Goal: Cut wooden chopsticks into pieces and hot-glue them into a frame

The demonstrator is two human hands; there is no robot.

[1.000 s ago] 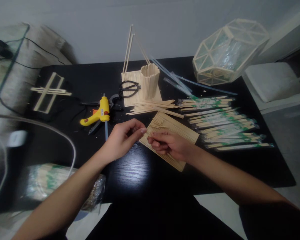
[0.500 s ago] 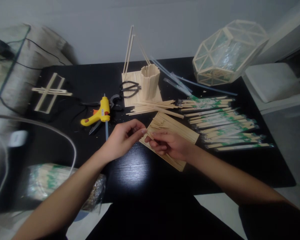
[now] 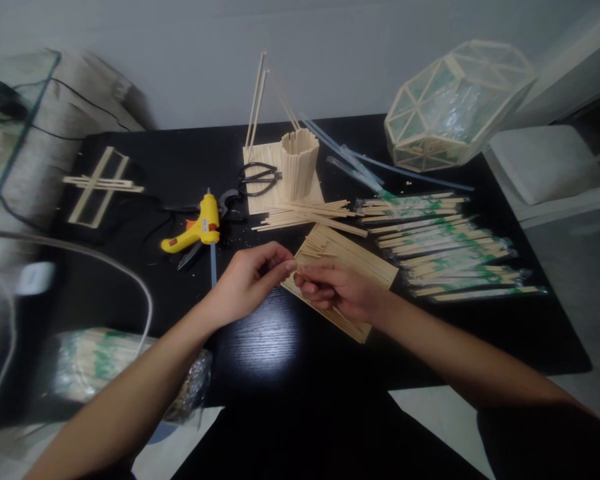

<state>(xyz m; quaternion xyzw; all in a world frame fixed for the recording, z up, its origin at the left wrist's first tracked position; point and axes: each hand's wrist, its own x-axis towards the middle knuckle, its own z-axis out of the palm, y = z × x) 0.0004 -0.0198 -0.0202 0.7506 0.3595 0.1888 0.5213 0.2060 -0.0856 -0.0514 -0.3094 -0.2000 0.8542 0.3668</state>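
Fingertips pinched, my left hand (image 3: 256,275) meets my right hand (image 3: 337,287) above the left edge of a flat panel of wooden sticks (image 3: 363,267). Whatever small thing lies between the fingers is too hidden and blurred to name. Behind the panel lies a loose pile of wooden sticks (image 3: 325,215). A round cup built of upright sticks (image 3: 300,167) stands on a square stick base (image 3: 260,200), with black-handled scissors (image 3: 259,179) beside it. To the left of the hands rests a yellow glue gun (image 3: 207,220) with a glue stick in its rear.
Wrapped chopsticks (image 3: 445,247) lie in rows at the right. Clear glue sticks (image 3: 345,150) and a faceted stick-framed container (image 3: 445,113) are at the back right. Crossed sticks (image 3: 100,187), a white cable (image 3: 115,263) and a bag of chopsticks (image 3: 95,363) occupy the left.
My fingertips have shifted very slightly against each other, and the left thumb has moved a touch to the right. Everything else stays in place.
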